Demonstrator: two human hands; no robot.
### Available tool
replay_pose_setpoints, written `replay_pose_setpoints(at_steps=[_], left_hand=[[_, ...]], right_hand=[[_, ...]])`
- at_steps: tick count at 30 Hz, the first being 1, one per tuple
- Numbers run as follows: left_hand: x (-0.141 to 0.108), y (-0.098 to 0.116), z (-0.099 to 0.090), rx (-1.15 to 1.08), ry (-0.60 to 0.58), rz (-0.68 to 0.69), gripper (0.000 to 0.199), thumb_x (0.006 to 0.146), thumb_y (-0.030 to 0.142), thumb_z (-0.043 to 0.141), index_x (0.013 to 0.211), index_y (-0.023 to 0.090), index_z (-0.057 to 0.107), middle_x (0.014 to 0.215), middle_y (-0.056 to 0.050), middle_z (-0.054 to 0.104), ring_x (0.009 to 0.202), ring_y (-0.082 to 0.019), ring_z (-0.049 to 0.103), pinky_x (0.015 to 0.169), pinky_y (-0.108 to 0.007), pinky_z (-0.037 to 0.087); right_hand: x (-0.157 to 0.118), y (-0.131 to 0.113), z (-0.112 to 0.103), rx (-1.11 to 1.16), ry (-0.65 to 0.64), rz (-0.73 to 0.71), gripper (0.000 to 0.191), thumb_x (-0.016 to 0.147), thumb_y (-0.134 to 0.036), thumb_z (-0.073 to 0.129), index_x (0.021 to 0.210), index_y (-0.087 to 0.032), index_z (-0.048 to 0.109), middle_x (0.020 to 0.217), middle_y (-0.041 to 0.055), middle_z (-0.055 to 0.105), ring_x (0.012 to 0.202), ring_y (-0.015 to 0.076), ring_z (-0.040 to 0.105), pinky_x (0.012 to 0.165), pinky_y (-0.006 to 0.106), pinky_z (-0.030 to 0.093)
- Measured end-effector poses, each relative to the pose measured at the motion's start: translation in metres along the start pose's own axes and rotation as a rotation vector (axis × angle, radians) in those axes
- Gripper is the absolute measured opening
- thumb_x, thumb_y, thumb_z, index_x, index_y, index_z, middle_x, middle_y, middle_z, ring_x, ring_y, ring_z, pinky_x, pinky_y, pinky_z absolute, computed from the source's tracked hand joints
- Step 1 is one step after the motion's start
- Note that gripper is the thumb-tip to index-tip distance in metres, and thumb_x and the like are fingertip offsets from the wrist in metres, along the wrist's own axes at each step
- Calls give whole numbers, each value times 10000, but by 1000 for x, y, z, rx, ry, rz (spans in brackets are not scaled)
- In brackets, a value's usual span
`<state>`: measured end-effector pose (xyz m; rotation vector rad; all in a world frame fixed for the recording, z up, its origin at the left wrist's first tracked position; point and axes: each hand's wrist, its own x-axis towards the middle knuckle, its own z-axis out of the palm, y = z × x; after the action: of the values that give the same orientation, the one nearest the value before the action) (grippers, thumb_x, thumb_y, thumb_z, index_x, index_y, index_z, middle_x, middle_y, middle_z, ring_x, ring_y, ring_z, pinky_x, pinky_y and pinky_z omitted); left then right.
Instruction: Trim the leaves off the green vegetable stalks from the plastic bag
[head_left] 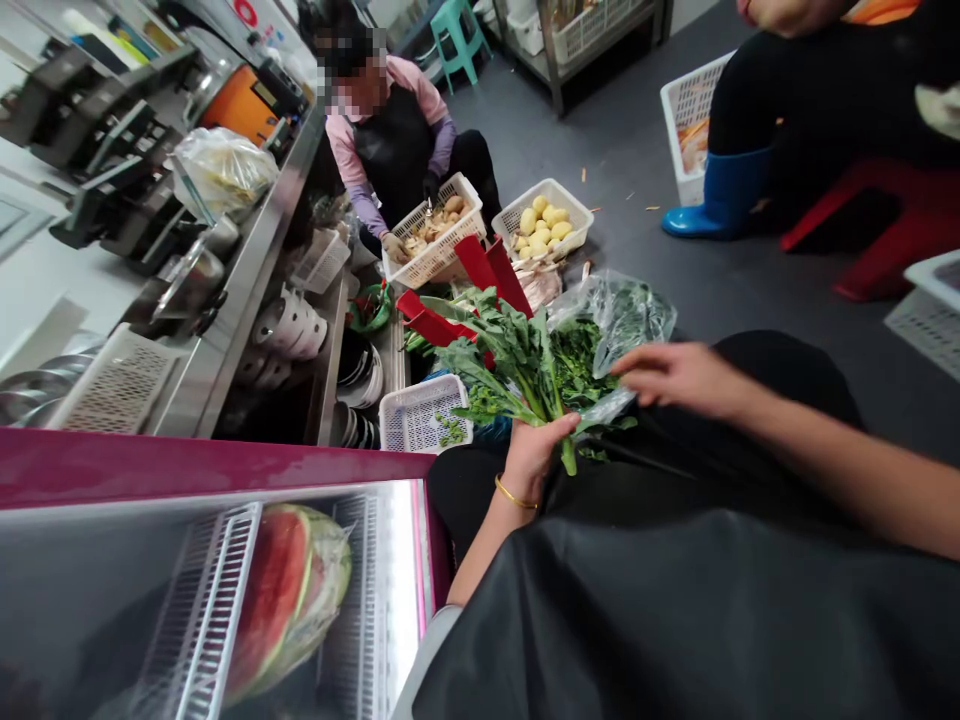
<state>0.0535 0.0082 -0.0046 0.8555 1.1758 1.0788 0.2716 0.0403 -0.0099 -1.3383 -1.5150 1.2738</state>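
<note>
My left hand (531, 455) is wrapped round the stems of a bunch of leafy greens (517, 350), whose leaves fan out away from me. Beside it, my right hand (667, 378) has its fingers bent at the edge of a clear plastic bag (637, 308), seemingly pinching it; the fingertips are slightly blurred. More dark greens (577, 360) lie in and around the bag. A white basket (420, 415) with a few small green pieces stands to the left of the bunch. Behind the leaves a red stool (495, 275) shows in part.
Ahead, a co-worker (397, 130) sits over a basket (442, 240) of potatoes and peelings. Peeled potatoes (541, 225) fill another basket. At right is a person's blue boot (720, 195). A glass-topped cooler (225, 470) with cut watermelon (289, 590) is close on my left.
</note>
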Motion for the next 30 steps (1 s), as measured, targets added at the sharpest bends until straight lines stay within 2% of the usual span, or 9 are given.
replay_pose_setpoints(at_steps=[2, 4, 6, 10, 14, 19, 22, 25, 30], left_hand=[[-7, 4, -3, 28, -22, 59, 355, 525, 213, 849, 812, 177, 643, 734, 4, 670, 769, -160, 645, 761, -285, 490], [-13, 8, -13, 19, -27, 86, 377, 535, 209, 848, 845, 179, 635, 790, -8, 683, 856, -182, 649, 826, -309, 481], [-18, 8, -28, -42, 9, 69, 400, 543, 240, 847, 864, 176, 617, 814, -13, 682, 832, -183, 654, 800, -313, 488], [-24, 3, -48, -202, 0, -53, 491, 537, 296, 847, 921, 175, 566, 822, -27, 682, 737, -200, 669, 660, -308, 503], [-23, 0, -49, -332, 81, 27, 440, 576, 277, 816, 911, 174, 551, 681, 13, 637, 526, -116, 579, 553, -261, 469], [-22, -1, -54, -292, 204, 149, 365, 618, 280, 793, 880, 190, 556, 631, 48, 578, 523, -94, 535, 579, -243, 453], [-26, -7, -53, -163, 282, 224, 390, 606, 273, 807, 912, 205, 575, 747, 34, 610, 633, -109, 564, 666, -250, 459], [-29, -9, -47, -62, 269, 253, 344, 614, 267, 799, 895, 200, 613, 829, 12, 628, 753, -135, 584, 775, -273, 453], [-25, -4, -41, 15, 303, 233, 310, 603, 233, 795, 849, 190, 610, 792, 10, 610, 737, -143, 559, 766, -279, 446]], right_hand=[[10, -18, 45, -45, -218, -21, 268, 709, -448, 697, 700, -184, 651, 593, 12, 617, 539, 145, 557, 509, 275, 423], [18, -30, 76, 8, -299, -64, 301, 703, -455, 686, 622, -184, 583, 555, -3, 592, 525, 144, 554, 507, 274, 423], [26, -35, 89, 182, -315, -34, 329, 715, -492, 665, 648, -188, 561, 538, -9, 591, 502, 151, 565, 497, 280, 446], [40, -37, 95, 394, -118, 43, 403, 654, -569, 706, 697, -200, 551, 578, 10, 631, 505, 175, 595, 517, 318, 497], [32, -40, 110, 202, -7, -90, 361, 709, -563, 673, 710, -215, 575, 634, 31, 638, 576, 193, 611, 570, 327, 493], [-7, -30, 110, -175, -184, -470, 305, 845, -482, 531, 682, -231, 587, 675, 43, 596, 635, 168, 554, 587, 291, 429], [-1, -32, 98, -249, -123, -439, 250, 855, -428, 531, 705, -228, 536, 668, 25, 551, 602, 158, 509, 566, 294, 408], [16, -42, 96, -243, -117, -354, 252, 786, -457, 622, 849, -229, 537, 682, -1, 549, 586, 156, 505, 538, 285, 399], [-4, -48, 111, -197, -202, -589, 353, 862, -508, 492, 646, -227, 494, 573, 1, 505, 549, 140, 468, 533, 278, 366]])
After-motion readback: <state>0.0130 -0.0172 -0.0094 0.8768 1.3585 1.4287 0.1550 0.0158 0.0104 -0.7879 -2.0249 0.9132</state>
